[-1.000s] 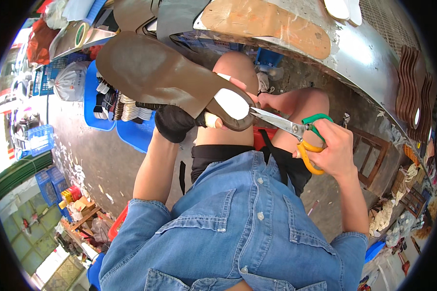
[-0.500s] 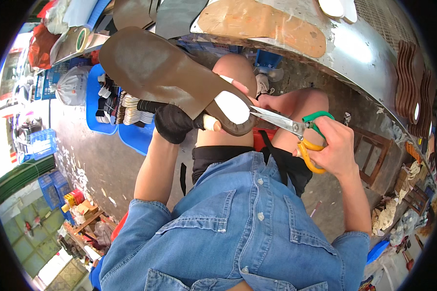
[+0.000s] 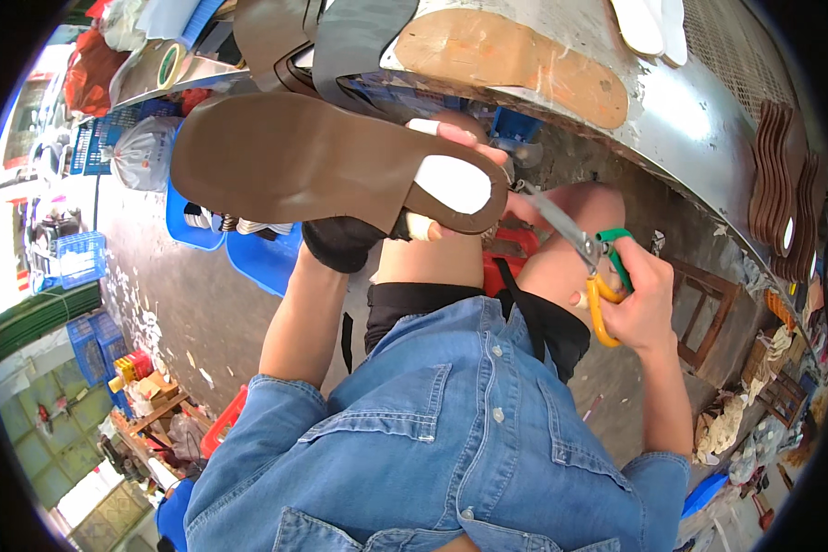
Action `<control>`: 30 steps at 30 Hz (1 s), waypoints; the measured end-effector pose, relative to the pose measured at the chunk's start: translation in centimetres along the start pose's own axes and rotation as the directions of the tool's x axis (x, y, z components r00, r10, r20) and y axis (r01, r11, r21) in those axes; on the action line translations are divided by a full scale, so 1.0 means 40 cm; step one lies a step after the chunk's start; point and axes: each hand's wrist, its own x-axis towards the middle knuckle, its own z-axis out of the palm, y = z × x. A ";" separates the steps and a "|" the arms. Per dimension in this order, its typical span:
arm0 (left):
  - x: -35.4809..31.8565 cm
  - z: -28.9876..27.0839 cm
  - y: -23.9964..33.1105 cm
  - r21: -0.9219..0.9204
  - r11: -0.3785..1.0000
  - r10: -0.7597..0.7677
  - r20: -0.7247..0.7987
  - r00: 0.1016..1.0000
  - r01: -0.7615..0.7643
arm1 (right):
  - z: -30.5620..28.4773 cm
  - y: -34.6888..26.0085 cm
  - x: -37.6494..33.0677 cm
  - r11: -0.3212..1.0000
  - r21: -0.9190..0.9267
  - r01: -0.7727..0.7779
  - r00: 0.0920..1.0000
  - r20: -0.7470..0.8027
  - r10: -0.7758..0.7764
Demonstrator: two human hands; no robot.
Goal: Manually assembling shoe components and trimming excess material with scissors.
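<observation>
A brown insole (image 3: 294,166) with a white oval patch (image 3: 453,184) at its heel end lies nearly level above my lap. My left hand (image 3: 345,244), in a black fingerless glove, grips it at the heel end. The thumb is on the near edge and taped fingers show past the far edge; the palm is hidden underneath. My right hand (image 3: 642,294) is closed round the handles of scissors (image 3: 572,232), one loop green, the other yellow. Their blades point up and left, the tips just right of the insole's heel and apart from it.
A metal-topped bench (image 3: 676,101) runs along the far side, bearing a tan sole-shaped piece (image 3: 515,64) and dark sheets (image 3: 359,41). Stacked brown insoles (image 3: 771,179) stand at right. Blue tubs (image 3: 265,262) sit on the floor at left, near a red stool (image 3: 511,244).
The insole has turned to lie more level, its wide end coming nearer. My right hand has drawn the scissors right and slightly down, away from the heel edge, and the blades have come closer together.
</observation>
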 end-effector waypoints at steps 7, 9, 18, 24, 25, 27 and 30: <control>0.015 -0.009 -0.003 -0.022 0.999 -0.025 0.062 0.998 0.026 | -0.074 0.006 0.130 0.910 -0.258 -0.325 0.944 -0.152 0.294; 0.038 0.003 -0.025 -0.142 0.989 -0.027 0.140 0.990 0.047 | -0.114 0.055 0.204 0.829 -0.411 -0.380 0.924 -0.216 0.317; 0.054 -0.010 -0.115 -0.610 0.781 -0.150 0.022 0.988 0.132 | -0.013 -0.071 0.263 0.426 0.791 -0.439 0.895 0.427 0.129; 0.053 0.081 -0.095 -0.737 0.528 -0.485 0.147 0.862 0.423 | 0.076 -0.070 0.295 0.465 0.799 -0.381 0.923 0.357 0.143; 0.073 0.100 -0.070 -0.571 0.559 -0.422 0.428 0.799 0.601 | 0.076 -0.060 0.298 0.472 0.763 -0.442 0.897 0.391 0.209; 0.104 0.107 -0.058 -0.052 0.845 -0.402 0.595 0.696 0.533 | 0.073 -0.049 0.286 0.528 0.790 -0.311 0.942 0.184 0.280; 0.112 0.066 -0.063 0.765 0.631 -0.328 0.112 0.938 0.129 | 0.044 -0.054 0.263 0.429 0.891 -0.148 0.958 0.020 0.288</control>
